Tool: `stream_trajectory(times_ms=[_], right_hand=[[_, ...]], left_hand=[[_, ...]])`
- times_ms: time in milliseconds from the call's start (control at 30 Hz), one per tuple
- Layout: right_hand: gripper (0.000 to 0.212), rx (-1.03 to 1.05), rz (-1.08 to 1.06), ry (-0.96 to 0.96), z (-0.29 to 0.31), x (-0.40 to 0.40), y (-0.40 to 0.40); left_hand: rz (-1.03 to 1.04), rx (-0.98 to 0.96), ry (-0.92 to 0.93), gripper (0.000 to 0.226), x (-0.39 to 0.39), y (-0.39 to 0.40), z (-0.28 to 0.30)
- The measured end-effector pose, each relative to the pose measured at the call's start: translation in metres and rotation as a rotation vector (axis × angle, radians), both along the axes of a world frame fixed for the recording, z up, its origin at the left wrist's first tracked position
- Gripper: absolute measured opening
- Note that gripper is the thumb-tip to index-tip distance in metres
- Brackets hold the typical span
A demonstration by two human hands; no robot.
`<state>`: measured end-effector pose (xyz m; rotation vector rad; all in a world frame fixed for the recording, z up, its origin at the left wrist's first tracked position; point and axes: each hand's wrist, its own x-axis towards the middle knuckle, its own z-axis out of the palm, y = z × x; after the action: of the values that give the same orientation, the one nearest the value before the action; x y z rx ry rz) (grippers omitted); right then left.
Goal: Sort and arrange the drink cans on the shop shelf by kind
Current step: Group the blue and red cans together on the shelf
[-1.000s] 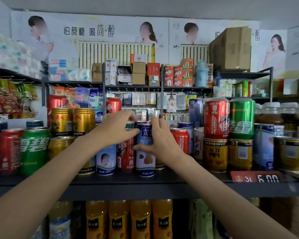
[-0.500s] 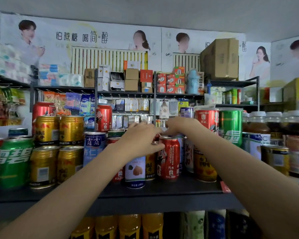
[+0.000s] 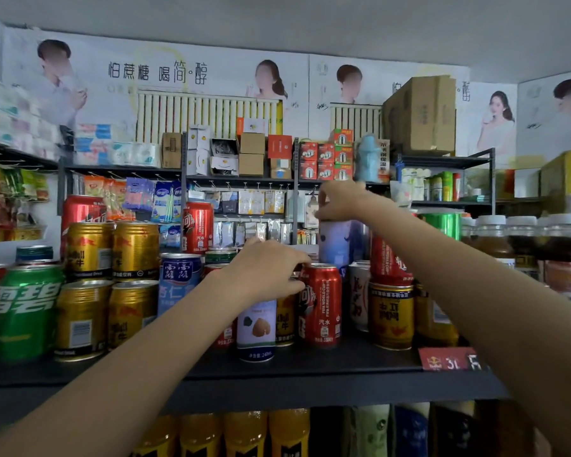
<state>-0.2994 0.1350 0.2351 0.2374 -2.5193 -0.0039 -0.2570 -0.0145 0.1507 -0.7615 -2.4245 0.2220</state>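
Fingers of the right hand (image 3: pixel 338 202) pinch a smooth pale-blue can (image 3: pixel 335 244) — left hand (image 3: pixel 264 275) curls over a white can (image 3: pixel 257 328).

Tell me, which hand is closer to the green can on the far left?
Left. The left hand is mid-shelf, several cans right of the green can; the right hand is farther right, higher.
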Motion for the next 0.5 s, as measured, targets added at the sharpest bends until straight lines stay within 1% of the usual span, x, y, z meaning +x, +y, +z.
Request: stream_trajectory(times_ms=[33,67,100,133,167,200,233,267,300,333,367,400,433,467,500], right_hand=[[0.027,-0.056,0.019,0.129,0.008,0.011,0.002],[0.03,-0.133,0.042,0.248,0.014,0.022,0.005],[0.034,-0.239,0.083,0.357,0.015,0.036,0.008],[0.037,-0.368,0.156,0.45,0.014,0.049,0.012],[0.038,-0.505,0.273,0.531,0.009,0.062,0.017],[0.036,-0.628,0.417,0.593,0.002,0.075,0.021],[0.033,-0.738,0.552,0.618,-0.009,0.088,0.024],[0.03,-0.844,0.66,0.585,-0.022,0.098,0.027],[0.03,-0.937,0.731,0.502,-0.034,0.106,0.03],[0.034,-0.991,0.758,0.411,-0.048,0.112,0.033],[0.041,-0.973,0.744,0.35,-0.06,0.116,0.035],[0.053,-0.901,0.707,0.318,-0.072,0.116,0.038],[0.069,-0.824,0.679,0.296,-0.082,0.116,0.04],[0.086,-0.768,0.659,0.285,-0.092,0.113,0.042],[0.102,-0.728,0.637,0.278,-0.1,0.108,0.044]], left_hand=[[-0.001,0.039,0.011,0.038,0.002,0.002,0.003],[-0.009,0.134,0.012,0.038,0.003,0.006,0.007],[-0.038,0.306,-0.021,0.041,0.007,0.009,0.012],[-0.102,0.557,-0.122,0.044,0.011,0.014,0.017],[-0.207,0.855,-0.296,0.046,0.016,0.018,0.023],[-0.351,1.147,-0.52,0.046,0.02,0.021,0.03],[-0.506,1.392,-0.733,0.047,0.024,0.025,0.036],[-0.671,1.57,-0.881,0.045,0.027,0.028,0.04],[-0.813,1.685,-0.94,0.044,0.028,0.03,0.043],[-0.907,1.749,-0.946,0.04,0.029,0.032,0.045],[-0.958,1.752,-0.939,0.034,0.031,0.034,0.047],[-0.96,1.711,-0.934,0.028,0.033,0.037,0.047],[-0.93,1.625,-0.93,0.022,0.035,0.039,0.045],[-0.876,1.494,-0.904,0.019,0.037,0.043,0.042],[-0.791,1.332,-0.839,0.021,0.039,0.045,0.04]])
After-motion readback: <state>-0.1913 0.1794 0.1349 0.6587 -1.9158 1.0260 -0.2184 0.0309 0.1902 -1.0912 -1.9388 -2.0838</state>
